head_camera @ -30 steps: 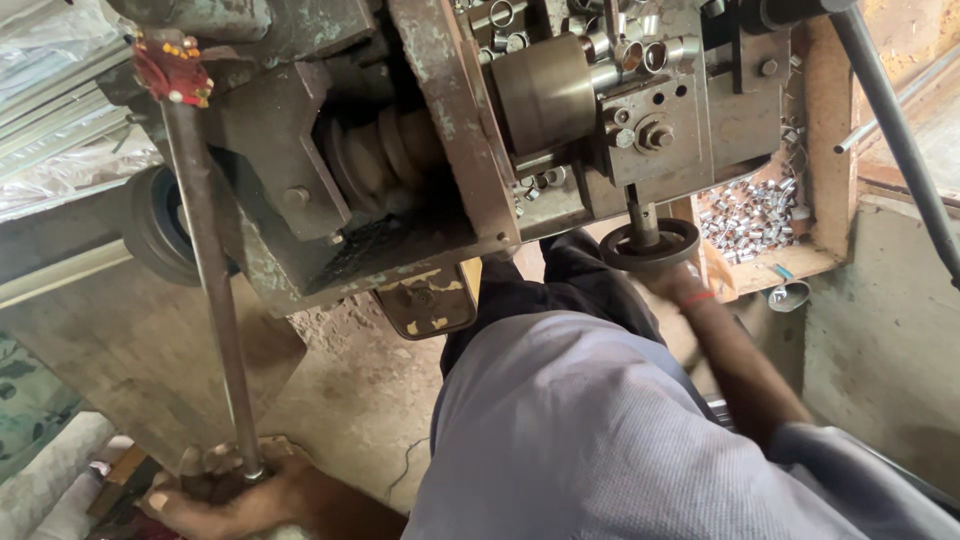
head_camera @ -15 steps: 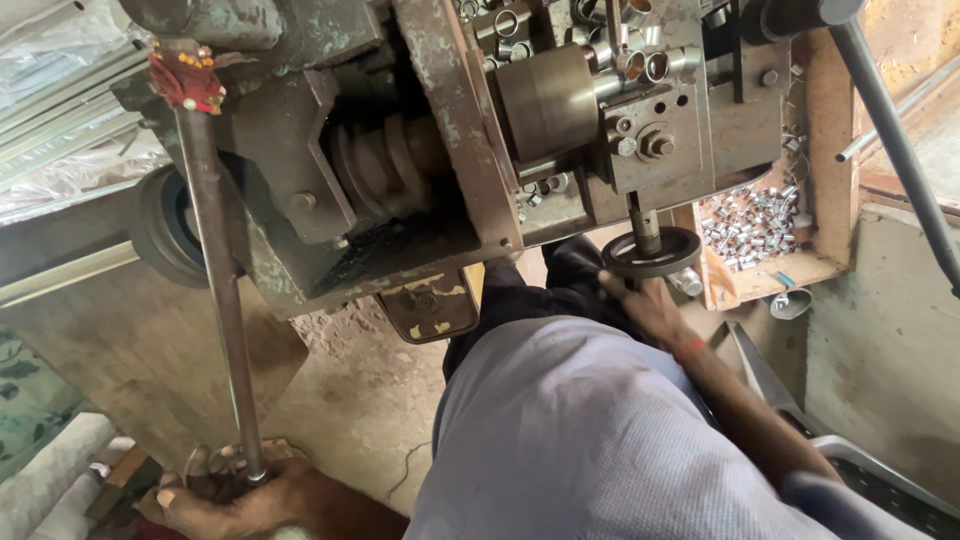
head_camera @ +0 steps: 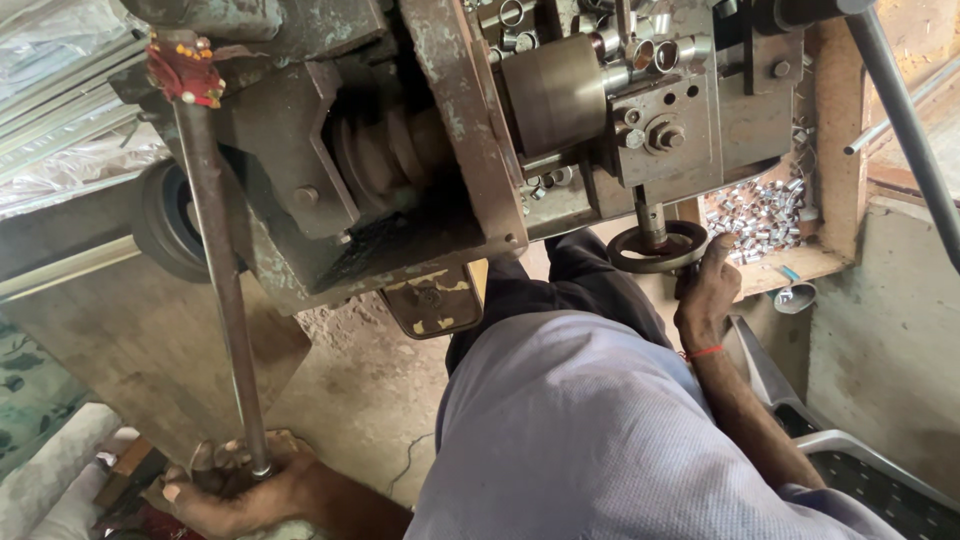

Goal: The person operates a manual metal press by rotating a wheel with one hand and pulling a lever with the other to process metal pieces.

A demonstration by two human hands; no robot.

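- Left hand [head_camera: 240, 490], lower left of the frame: fingers curled shut round the bottom end of a long steel rod [head_camera: 215, 280]. The rod's long axis runs nearly straight up from the fist to a red thread wrap [head_camera: 182, 72] at the upper left, leaning a little left toward the top.
- Right hand [head_camera: 705, 295], right of centre: it reaches up to a small dark handwheel [head_camera: 655, 250], fingertips on the wheel's lower right rim — how firmly they grip I cannot tell. The wheel lies just above the hand, its short shaft rising into the machine [head_camera: 440, 130].
- Each hand is on its own control; the two are well apart, with the person's grey-clad lap between.
- Materials: the machine is worn, greasy cast metal with flaking paint; a smooth drum [head_camera: 555, 95] sits at top centre.
- Upper right: a wooden tray [head_camera: 780, 270] of small shiny metal sleeves [head_camera: 765, 215] — bright, cylindrical, heaped loosely.
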